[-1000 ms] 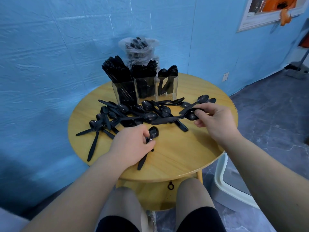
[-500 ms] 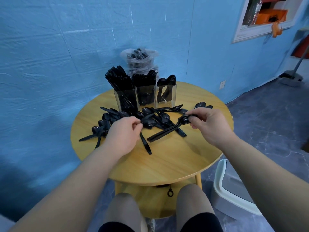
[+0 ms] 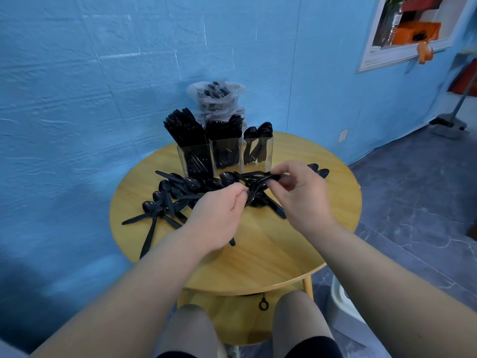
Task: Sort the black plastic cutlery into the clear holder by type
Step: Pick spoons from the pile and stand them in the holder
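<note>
left hand, right hand, both pinching spoons

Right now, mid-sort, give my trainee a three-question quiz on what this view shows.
1. True or false: the right compartment of the clear holder holds spoons.
2. Multiple choice: the loose spoons on the round table lie (A) in front of the holder, (B) behind it, (C) on the floor.
3. Fill in: both hands, left hand and right hand, hold a small ____ of cutlery above the table.

Key: 1 true. 2 A. 3 bundle.
</note>
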